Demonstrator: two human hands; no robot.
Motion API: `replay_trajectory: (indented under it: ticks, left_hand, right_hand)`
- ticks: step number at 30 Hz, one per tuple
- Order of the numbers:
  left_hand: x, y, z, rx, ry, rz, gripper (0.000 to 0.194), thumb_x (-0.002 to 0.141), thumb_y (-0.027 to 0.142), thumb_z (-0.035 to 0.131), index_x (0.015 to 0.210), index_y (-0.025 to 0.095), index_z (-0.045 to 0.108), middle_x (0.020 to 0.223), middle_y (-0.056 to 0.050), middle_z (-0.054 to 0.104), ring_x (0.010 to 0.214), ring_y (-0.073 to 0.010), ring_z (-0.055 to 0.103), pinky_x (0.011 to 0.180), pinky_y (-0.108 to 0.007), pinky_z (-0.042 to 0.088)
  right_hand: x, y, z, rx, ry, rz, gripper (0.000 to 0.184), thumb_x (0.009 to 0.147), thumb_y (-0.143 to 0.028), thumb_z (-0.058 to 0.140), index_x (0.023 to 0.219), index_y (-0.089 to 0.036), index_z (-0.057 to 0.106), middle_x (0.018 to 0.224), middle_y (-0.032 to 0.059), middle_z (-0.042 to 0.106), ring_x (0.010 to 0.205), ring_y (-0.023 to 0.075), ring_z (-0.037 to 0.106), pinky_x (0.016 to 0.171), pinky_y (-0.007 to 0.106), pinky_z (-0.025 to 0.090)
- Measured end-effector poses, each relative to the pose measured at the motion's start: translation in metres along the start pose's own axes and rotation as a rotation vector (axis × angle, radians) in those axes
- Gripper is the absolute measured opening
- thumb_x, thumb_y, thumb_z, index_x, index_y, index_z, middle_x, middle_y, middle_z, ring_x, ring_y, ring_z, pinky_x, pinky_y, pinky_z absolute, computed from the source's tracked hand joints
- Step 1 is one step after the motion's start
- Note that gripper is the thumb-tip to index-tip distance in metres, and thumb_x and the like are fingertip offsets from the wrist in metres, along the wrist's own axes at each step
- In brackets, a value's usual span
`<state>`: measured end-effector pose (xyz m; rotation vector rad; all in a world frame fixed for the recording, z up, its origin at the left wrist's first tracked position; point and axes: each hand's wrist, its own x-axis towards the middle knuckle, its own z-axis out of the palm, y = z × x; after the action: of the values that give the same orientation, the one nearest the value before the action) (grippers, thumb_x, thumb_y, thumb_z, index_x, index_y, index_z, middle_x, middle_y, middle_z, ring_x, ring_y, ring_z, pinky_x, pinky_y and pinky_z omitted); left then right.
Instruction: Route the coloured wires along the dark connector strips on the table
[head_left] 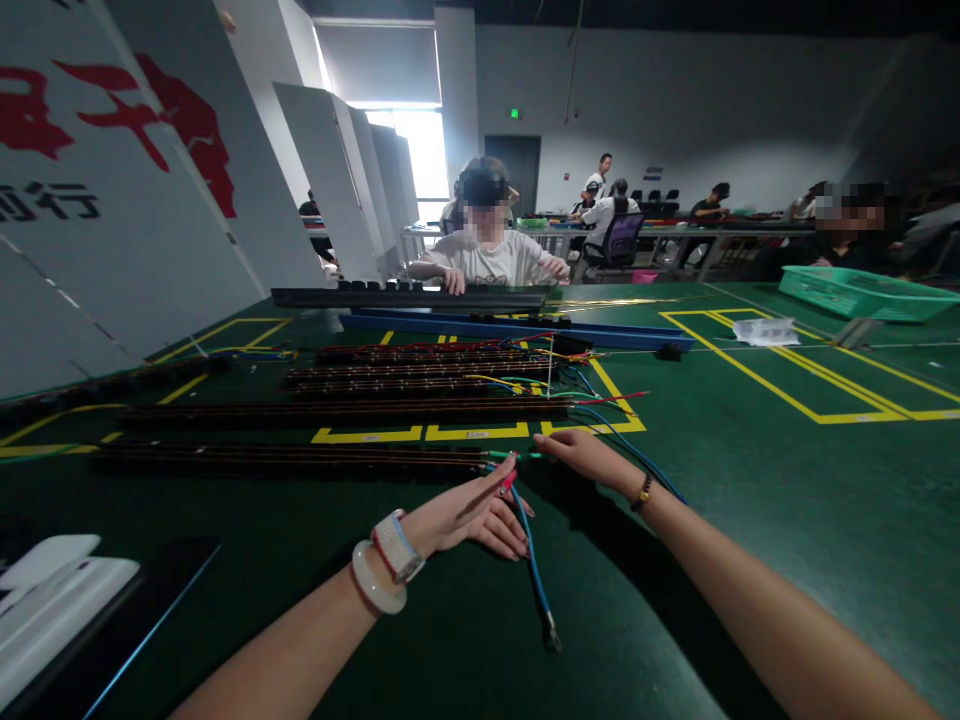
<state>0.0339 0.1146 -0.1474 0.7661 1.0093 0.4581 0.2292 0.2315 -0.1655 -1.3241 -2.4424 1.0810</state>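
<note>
My left hand (480, 515) is at the right end of a long dark strip (300, 460) that has thin wires along it. Its thumb and index finger close around wires there, a short red piece (509, 481) and a blue cable (534, 560) among them; the other fingers are loosely stretched. The blue cable hangs down toward me and ends in a metal ring lug (553, 632). Beside it my right hand (581, 455) pinches the tip of a green wire (529, 456) coming from the same strip end. The fingers partly hide the wire ends.
More wired strips (420, 380) lie behind, inside yellow tape marks. Beyond them are a blue channel (510, 328) and a black channel (375, 298), where a person (487, 255) sits. A green basket (862, 295) and white paper (765, 332) are on the right; a black-and-white object (67, 600) is lower left.
</note>
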Motion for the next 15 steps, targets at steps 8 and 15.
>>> replay_trajectory:
  ticks: [8, 15]
  left_hand:
    - [0.017, -0.014, 0.010, -0.094, 0.157, 0.122, 0.064, 0.072, 0.071, 0.048, 0.097, 0.011, 0.044, 0.074, -0.011, 0.062, 0.064, -0.0185, 0.063, 0.063, -0.030, 0.051]
    - [0.018, -0.011, 0.017, 0.062, 0.194, 0.119, 0.054, 0.080, 0.059, 0.047, 0.079, 0.005, 0.055, 0.068, -0.009, 0.059, 0.055, -0.0108, 0.057, 0.057, -0.024, 0.048]
  right_hand:
    - [-0.024, -0.035, 0.004, 0.297, -0.334, 0.070, 0.073, 0.080, -0.075, 0.037, 0.108, -0.010, 0.057, 0.092, 0.0096, 0.060, 0.075, 0.0142, 0.055, 0.061, 0.024, 0.045]
    - [-0.031, -0.043, 0.006, 0.438, -0.547, 0.043, 0.041, 0.073, -0.038, 0.069, 0.096, -0.008, 0.056, 0.093, 0.0085, 0.061, 0.073, 0.0115, 0.060, 0.065, 0.022, 0.051]
